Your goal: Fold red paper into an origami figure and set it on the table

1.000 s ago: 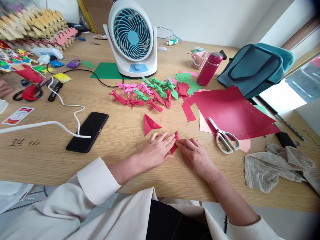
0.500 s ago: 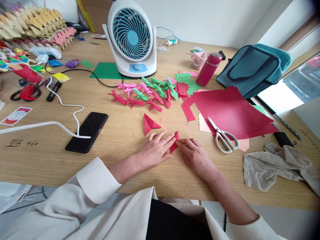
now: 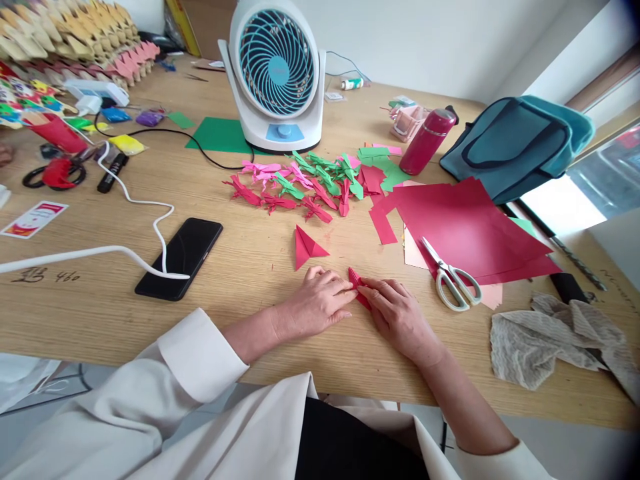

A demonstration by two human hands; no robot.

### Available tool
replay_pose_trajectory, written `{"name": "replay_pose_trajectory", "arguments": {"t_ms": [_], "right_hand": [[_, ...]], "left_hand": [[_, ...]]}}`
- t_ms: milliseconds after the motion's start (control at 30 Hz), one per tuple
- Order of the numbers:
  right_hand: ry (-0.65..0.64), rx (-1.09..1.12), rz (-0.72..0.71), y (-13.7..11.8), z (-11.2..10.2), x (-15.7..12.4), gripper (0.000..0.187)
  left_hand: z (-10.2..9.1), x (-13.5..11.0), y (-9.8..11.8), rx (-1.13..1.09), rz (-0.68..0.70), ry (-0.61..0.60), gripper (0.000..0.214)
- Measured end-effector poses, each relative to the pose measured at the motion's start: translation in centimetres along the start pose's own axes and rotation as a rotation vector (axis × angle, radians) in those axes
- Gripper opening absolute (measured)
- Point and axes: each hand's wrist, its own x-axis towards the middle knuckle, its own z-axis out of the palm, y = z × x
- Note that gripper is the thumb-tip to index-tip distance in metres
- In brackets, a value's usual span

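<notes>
Between my hands, a small piece of folded red paper [image 3: 353, 276] lies on the table, narrow and pointed at its far end. My left hand [image 3: 315, 303] presses its left edge with the fingertips close together. From the other side, my right hand [image 3: 400, 317] has its fingers bent down over the paper, covering much of the near part. A second folded red paper [image 3: 309, 248], triangular with a crease, rests just beyond my left hand. Farther back lie several small origami figures [image 3: 316, 211] in red, pink and green.
White-handled scissors [image 3: 453, 279] lie on red paper sheets [image 3: 465, 220] at right, near a crumpled cloth [image 3: 525, 340]. A fan [image 3: 280, 73], red bottle [image 3: 427, 141] and teal bag [image 3: 520, 147] stand behind. A black phone [image 3: 180, 260] with a white cable lies left.
The folded paper has turned so its far tip points more to the left. My right fingers now reach farther over it, and my left fingers have drawn back slightly. The camera view has shifted slightly.
</notes>
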Motion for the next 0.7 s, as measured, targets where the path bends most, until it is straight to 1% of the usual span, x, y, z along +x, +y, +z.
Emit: {"name": "replay_pose_trajectory", "arguments": {"t_ms": [100,200,367,500,700], "right_hand": [[-0.004,-0.006,-0.017,0.07,0.01,-0.18,0.043],[-0.019,-0.018,-0.026,0.15,0.04,-0.28,0.044],[-0.023,-0.016,-0.014,0.30,0.10,-0.24,0.038],[-0.025,-0.008,-0.009,0.35,0.07,-0.16,0.037],[-0.024,0.008,-0.006,0.28,-0.02,-0.11,0.036]], "left_hand": [[0.07,-0.01,0.02,0.014,0.002,0.009,0.035],[0.15,-0.01,0.11,0.061,0.004,0.016,0.039],[0.17,0.06,0.42,0.135,0.016,-0.054,0.053],[0.12,0.24,0.61,0.146,-0.019,-0.092,0.055],[-0.21,0.77,0.93,0.151,-0.101,-0.097,0.055]]}}
